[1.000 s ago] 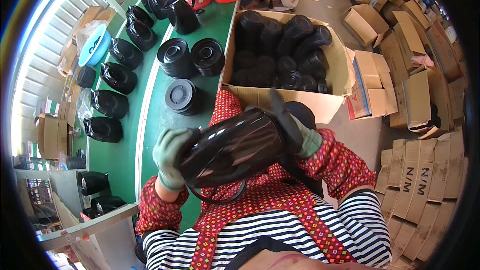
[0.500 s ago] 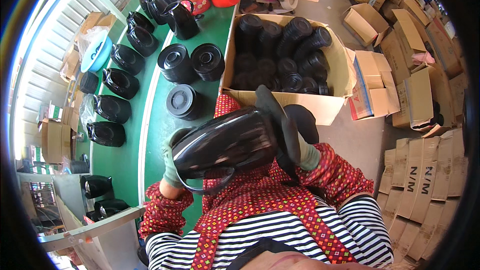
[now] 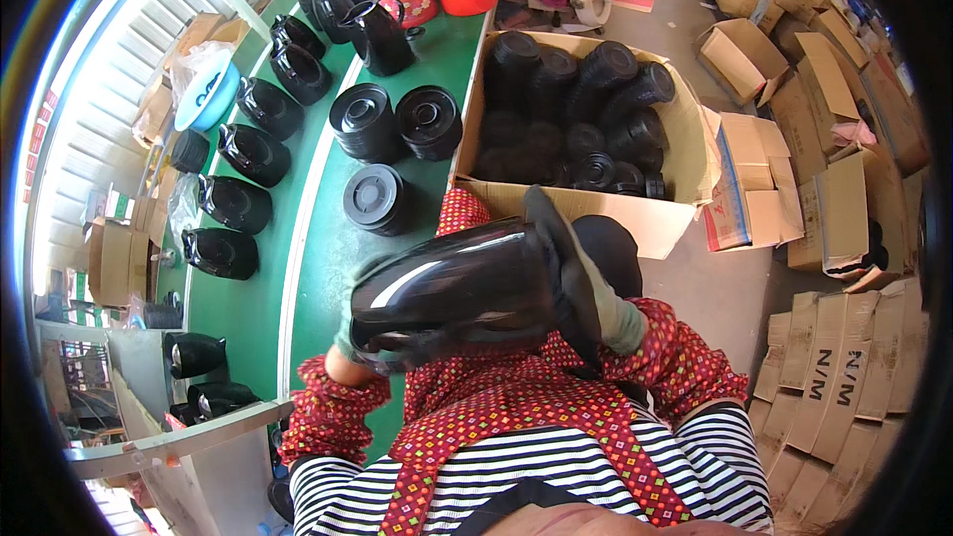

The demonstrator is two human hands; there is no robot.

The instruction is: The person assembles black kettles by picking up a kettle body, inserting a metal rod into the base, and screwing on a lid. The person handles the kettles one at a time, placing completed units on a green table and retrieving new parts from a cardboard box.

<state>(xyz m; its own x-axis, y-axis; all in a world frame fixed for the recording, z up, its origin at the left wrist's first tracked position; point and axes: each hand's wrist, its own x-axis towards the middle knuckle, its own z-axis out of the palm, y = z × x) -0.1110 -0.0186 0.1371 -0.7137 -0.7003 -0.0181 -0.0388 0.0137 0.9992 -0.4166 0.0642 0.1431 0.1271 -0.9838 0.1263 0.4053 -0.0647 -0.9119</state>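
Observation:
Across my lap lies a glossy black jug (image 3: 457, 288), held sideways between both hands. My left hand (image 3: 347, 323), in a pale green glove, is closed around its left end, with the fingers partly hidden behind it. Against the jug's right end presses my right hand (image 3: 586, 283), gloved in green with a dark palm. The jug's handle cannot be made out now. Just beyond it, on the green table (image 3: 323, 258), stand a black round lid stack (image 3: 375, 201) and two more stacks of ring-shaped black parts (image 3: 362, 124).
Black jugs (image 3: 235, 201) line the table's left side, with another upright jug (image 3: 379, 40) farther back. A cardboard box (image 3: 596, 213) of stacked black round parts stands beyond my knees. At the far left is a blue basin (image 3: 210, 94). Flattened cartons (image 3: 829, 377) are stacked at right.
The jug has rolled between my hands: its handle, visible below it before, no longer shows. The surroundings have shifted slightly rightward in view.

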